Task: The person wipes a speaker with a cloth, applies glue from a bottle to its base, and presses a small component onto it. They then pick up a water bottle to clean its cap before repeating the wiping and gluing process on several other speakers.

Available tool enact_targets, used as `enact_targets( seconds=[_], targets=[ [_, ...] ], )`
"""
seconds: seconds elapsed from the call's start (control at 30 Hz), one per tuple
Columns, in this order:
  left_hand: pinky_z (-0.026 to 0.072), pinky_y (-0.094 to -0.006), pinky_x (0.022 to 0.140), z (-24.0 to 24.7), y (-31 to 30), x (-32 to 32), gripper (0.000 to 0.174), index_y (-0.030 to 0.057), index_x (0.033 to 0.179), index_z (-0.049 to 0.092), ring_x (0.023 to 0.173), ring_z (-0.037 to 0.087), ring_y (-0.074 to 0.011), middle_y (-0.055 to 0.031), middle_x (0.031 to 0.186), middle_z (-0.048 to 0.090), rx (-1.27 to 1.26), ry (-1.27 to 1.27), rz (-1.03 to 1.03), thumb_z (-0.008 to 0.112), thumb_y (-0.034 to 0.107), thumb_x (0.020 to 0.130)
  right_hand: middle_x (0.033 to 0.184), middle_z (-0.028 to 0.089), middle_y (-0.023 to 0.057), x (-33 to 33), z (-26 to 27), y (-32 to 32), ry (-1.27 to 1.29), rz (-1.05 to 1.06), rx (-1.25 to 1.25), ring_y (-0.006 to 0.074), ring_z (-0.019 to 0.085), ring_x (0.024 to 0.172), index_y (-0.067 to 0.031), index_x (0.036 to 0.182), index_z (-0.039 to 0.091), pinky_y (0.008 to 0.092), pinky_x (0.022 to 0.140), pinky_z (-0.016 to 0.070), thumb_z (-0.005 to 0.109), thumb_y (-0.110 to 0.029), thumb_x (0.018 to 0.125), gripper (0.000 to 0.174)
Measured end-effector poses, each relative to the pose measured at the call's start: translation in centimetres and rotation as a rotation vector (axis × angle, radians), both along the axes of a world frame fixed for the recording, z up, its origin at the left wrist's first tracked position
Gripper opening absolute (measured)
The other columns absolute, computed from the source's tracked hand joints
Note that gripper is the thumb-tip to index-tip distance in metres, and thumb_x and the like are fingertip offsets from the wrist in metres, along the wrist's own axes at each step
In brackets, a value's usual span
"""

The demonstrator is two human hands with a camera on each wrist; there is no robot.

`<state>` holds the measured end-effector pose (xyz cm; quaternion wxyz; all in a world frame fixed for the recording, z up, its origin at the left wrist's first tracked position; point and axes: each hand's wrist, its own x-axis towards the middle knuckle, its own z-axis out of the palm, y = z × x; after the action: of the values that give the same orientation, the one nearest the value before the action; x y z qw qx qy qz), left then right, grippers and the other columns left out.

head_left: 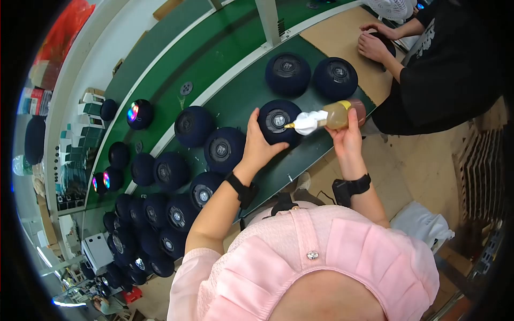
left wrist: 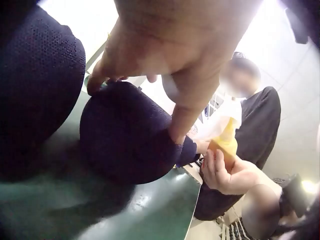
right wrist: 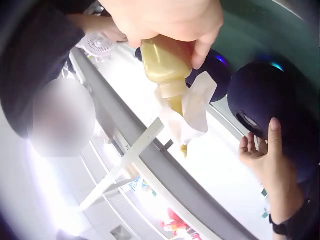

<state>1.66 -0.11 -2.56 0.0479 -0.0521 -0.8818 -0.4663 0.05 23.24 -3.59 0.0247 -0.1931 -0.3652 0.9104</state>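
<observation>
A round, dark navy fabric-covered speaker (head_left: pixel 266 114) sits on the green workbench (head_left: pixel 286 166) with its circular end facing up. My left hand (head_left: pixel 259 145) holds it, thumb and fingers spread around its sides; the left wrist view shows the fingertips against the fabric (left wrist: pixel 127 135). My right hand (head_left: pixel 348 140) grips a squeeze bottle (head_left: pixel 336 115) of yellowish liquid, tipped sideways. White tissue (right wrist: pixel 199 102) is wrapped about the bottle's neck. Its thin yellow nozzle (head_left: pixel 289 125) points at the speaker's end, overlapping its rim in the head view.
Two similar speakers (head_left: pixel 287 74) stand just behind, and many more (head_left: pixel 174 171) crowd the bench to the left. A green conveyor belt (head_left: pixel 225 59) carries a few lit ones. At right, a person in black (head_left: pixel 450 80) works over a cardboard sheet (head_left: pixel 334 32).
</observation>
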Motion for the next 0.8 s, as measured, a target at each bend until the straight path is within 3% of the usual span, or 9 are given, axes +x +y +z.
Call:
enact_targets(
  seconds=[0.13,0.27,0.33,0.37,0.43,0.47,0.53,0.67,0.8],
  targets=[
    [0.0292,-0.0353,0.103,-1.9,-0.3,-0.9,0.108,-0.0066,0.131,0.022,0.123,0.034,-0.0329,-0.0232,0.131,0.031,0.137,-0.148,0.051,0.085,0.022,0.049,0.100,0.058,0.0089,-1.1,2.4,-1.4,0.240,-0.110,0.155,0.0225,0.061,0.088,-0.0031,0.111,0.048,0.0354,0.069,0.0551,0.060,-0.021,0.085,0.034],
    [0.0301,-0.0355,0.102,-1.5,-0.9,-1.0,0.103,-0.0052,0.130,0.026,0.122,0.035,-0.0324,-0.0228,0.130,0.033,0.128,-0.181,0.034,0.084,0.022,0.050,0.099,0.058,0.0087,-2.4,2.3,-2.5,0.299,-0.143,0.272,0.0200,0.062,0.085,-0.0031,0.108,0.050,0.0328,0.067,0.0545,0.063,-0.017,0.082,0.032],
    [0.0307,-0.0350,0.101,-2.4,-1.4,-1.6,0.094,-0.0028,0.129,0.032,0.122,0.036,-0.0310,-0.0210,0.131,0.034,0.337,-0.267,0.039,0.081,0.023,0.054,0.102,0.057,0.0094,-2.5,1.9,-2.6,0.285,-0.119,0.294,0.0213,0.061,0.088,-0.0043,0.111,0.048,0.0347,0.070,0.0542,0.061,-0.020,0.084,0.033],
    [0.0338,-0.0345,0.099,-2.5,-1.5,-1.9,0.067,-0.0022,0.117,0.049,0.118,0.041,-0.0306,-0.0207,0.124,0.043,0.297,-0.180,0.154,0.076,0.025,0.062,0.104,0.056,0.0101,-2.6,1.8,-2.8,0.272,-0.096,0.314,0.0226,0.060,0.092,-0.0055,0.113,0.046,0.0366,0.074,0.0539,0.058,-0.024,0.086,0.035],
    [0.0412,-0.0358,0.091,-1.5,-2.1,-2.5,0.043,-0.0028,0.099,0.062,0.105,0.053,-0.0326,-0.0207,0.109,0.056,-0.038,0.071,0.232,0.072,0.024,0.066,0.104,0.056,0.0097,-2.5,1.7,-2.9,0.209,-0.075,0.223,0.0229,0.059,0.093,-0.0060,0.114,0.046,0.0374,0.076,0.0527,0.057,-0.029,0.087,0.037],
    [0.0412,-0.0358,0.091,-0.6,-1.9,-2.6,0.043,-0.0028,0.099,0.062,0.105,0.053,-0.0326,-0.0207,0.109,0.056,-0.039,0.069,0.233,0.072,0.024,0.066,0.104,0.056,0.0094,-2.3,1.7,-2.8,0.144,-0.055,0.134,0.0233,0.058,0.095,-0.0065,0.115,0.045,0.0383,0.079,0.0515,0.056,-0.033,0.087,0.040],
    [0.0473,-0.0380,0.077,1.0,-1.1,-3.1,0.022,-0.0017,0.080,0.065,0.084,0.059,-0.0334,-0.0182,0.085,0.062,-0.210,0.183,0.139,0.068,0.017,0.067,0.104,0.057,0.0099,-2.1,1.4,-2.5,0.105,-0.014,0.043,0.0228,0.058,0.094,-0.0060,0.115,0.045,0.0382,0.079,0.0509,0.056,-0.038,0.086,0.044],
    [0.0482,-0.0387,0.063,-0.2,-0.2,-3.8,0.009,0.0013,0.069,0.058,0.066,0.057,-0.0311,-0.0149,0.067,0.057,-0.561,0.358,0.068,0.062,0.009,0.066,0.107,0.056,0.0113,-2.2,0.8,-2.9,-0.110,-0.067,-0.150,0.0231,0.057,0.097,-0.0063,0.115,0.046,0.0402,0.084,0.0482,0.054,-0.046,0.085,0.051],
    [0.0496,-0.0380,0.063,0.0,-0.3,-4.5,0.013,0.0009,0.079,0.062,0.065,0.060,-0.0316,-0.0157,0.071,0.062,-0.615,0.335,0.082,0.058,0.006,0.068,0.109,0.055,0.0112,-1.9,0.6,-2.8,-0.123,-0.077,-0.187,0.0232,0.058,0.095,-0.0062,0.114,0.046,0.0391,0.081,0.0501,0.055,-0.043,0.085,0.048]
  ],
)
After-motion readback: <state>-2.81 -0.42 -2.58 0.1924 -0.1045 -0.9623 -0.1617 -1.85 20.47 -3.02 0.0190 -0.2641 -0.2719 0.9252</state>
